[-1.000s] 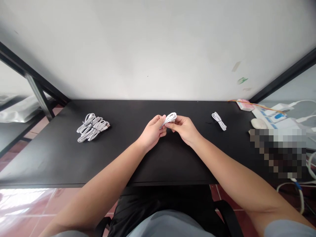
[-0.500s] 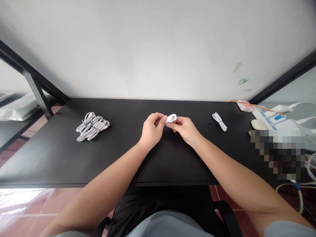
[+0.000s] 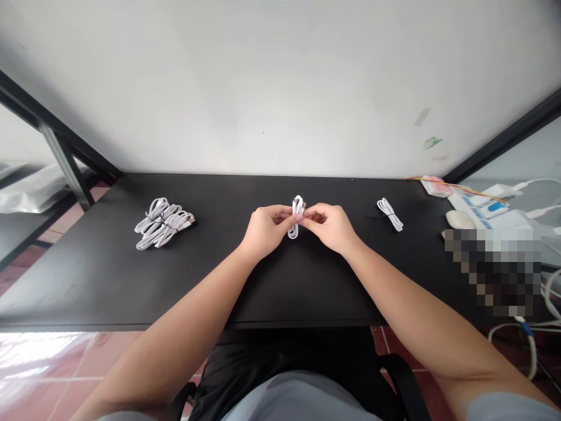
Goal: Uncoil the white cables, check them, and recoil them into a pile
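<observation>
A folded white cable (image 3: 293, 231) with a connector near its top is held upright over the middle of the black table (image 3: 210, 275). My left hand (image 3: 268, 229) pinches its middle from the left, thumb across the front. From the right, my right hand (image 3: 329, 227) grips the same spot, and the two thumbs nearly meet. The fingers cover the cable's waist, so I cannot see whether a tie goes round it there. Several bundled white cables (image 3: 162, 225) with black ties lie to the left. One more tied white cable (image 3: 390, 214) rests to the right.
At the right end stand a power strip (image 3: 471, 204) with plugged-in chargers, a white mouse (image 3: 460, 220) and a pink-and-white box (image 3: 435, 186). A blurred-out patch hides something nearby. A pale wall (image 3: 263, 88) rises behind the table.
The held cable has turned from lying roughly sideways to standing upright between my hands. Both hands now meet at its middle. The other cables stay where they were.
</observation>
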The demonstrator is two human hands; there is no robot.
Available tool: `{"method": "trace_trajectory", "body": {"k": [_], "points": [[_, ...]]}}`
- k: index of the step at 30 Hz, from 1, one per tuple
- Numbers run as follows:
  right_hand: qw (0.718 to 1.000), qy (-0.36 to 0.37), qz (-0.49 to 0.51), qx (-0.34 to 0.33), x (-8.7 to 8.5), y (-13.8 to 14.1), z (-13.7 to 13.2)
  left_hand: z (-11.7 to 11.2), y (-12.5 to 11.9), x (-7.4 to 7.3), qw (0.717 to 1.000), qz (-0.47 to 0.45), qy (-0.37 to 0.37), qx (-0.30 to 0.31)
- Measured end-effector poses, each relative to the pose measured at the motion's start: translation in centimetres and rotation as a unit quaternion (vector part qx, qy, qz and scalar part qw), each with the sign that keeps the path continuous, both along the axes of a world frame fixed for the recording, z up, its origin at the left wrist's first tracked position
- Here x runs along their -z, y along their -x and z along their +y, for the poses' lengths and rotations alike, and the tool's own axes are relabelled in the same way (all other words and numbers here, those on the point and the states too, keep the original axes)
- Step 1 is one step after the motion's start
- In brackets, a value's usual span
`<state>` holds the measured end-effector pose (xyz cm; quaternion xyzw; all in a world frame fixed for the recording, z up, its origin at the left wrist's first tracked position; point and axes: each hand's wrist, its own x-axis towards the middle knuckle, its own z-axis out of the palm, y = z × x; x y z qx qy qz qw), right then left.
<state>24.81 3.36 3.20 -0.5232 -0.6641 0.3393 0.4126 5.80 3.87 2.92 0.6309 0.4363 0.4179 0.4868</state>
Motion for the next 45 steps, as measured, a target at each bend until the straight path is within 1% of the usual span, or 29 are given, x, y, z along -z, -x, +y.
{"method": "trace_trajectory", "body": {"k": [4,9,13,18,22,26,29,36,42,45], "points": [[0.999,-0.041,-0.032,-0.005,-0.2,0.1,-0.3,0.2,-0.2,0.2,0.997,-0.049,0.058,0.019],[0.994,-0.088,-0.053,-0.034,-0.5,0.1,-0.6,0.3,-0.5,-0.1,0.993,-0.076,0.089,0.022],[0.991,-0.099,-0.068,-0.053,-0.8,0.1,-0.8,0.3,-0.6,-0.1,0.988,-0.095,0.115,0.029],[0.989,-0.107,-0.057,-0.082,-0.8,0.1,-0.7,0.3,-0.7,-0.1,0.987,-0.101,0.125,0.027],[0.986,-0.119,-0.052,-0.103,-0.8,0.0,-0.6,0.1,-0.8,-0.6,0.984,-0.112,0.136,0.026],[0.985,-0.126,-0.057,-0.106,-0.9,0.1,-0.6,-0.1,-0.9,-1.2,0.980,-0.130,0.152,0.026],[0.983,-0.136,-0.059,-0.104,-0.9,0.2,-0.6,-0.2,-0.9,-1.3,0.977,-0.143,0.156,0.022],[0.982,-0.137,-0.059,-0.113,-1.0,0.1,-0.8,0.1,-0.6,-0.9,0.974,-0.163,0.152,0.050],[0.983,-0.124,-0.068,-0.120,-0.7,-0.2,-0.6,0.5,0.0,-0.3,0.972,-0.178,0.150,0.023],[0.983,-0.125,-0.060,-0.117,-0.6,-0.2,-0.6,0.6,0.1,-0.2,0.972,-0.181,0.148,0.026]]}}
